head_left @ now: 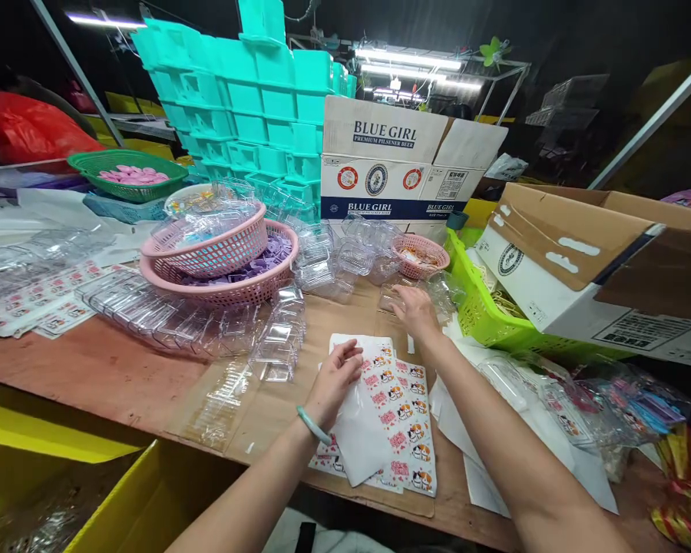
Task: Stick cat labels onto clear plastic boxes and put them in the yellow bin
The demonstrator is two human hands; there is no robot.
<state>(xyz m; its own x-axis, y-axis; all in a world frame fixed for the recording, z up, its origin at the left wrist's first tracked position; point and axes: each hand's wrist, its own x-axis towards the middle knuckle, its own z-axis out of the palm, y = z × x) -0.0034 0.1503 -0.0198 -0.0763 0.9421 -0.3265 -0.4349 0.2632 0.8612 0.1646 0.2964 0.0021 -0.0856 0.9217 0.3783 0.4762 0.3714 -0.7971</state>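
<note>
My left hand (341, 372), with a pale green bangle (314, 426) at its wrist, is over the upper left of the sticker sheets (418, 415). Its fingers are curled a little and apart, with nothing seen between them. The sheets carry cartoon cats and pink lettering, and a blank white sheet (360, 438) lies partly over them. My right hand (415, 307) reaches farther forward, at a clear plastic box (388, 297). Its fingers point left, over or against the box's edge; the exact contact is too small to tell.
Rows of clear boxes (166, 315) stand to the left, beside pink baskets (236, 288). Behind them rise stacked turquoise crates (247, 100). A beer carton (380, 157) stands at the back; a green basket (477, 307) and an open carton (587, 246) are at right.
</note>
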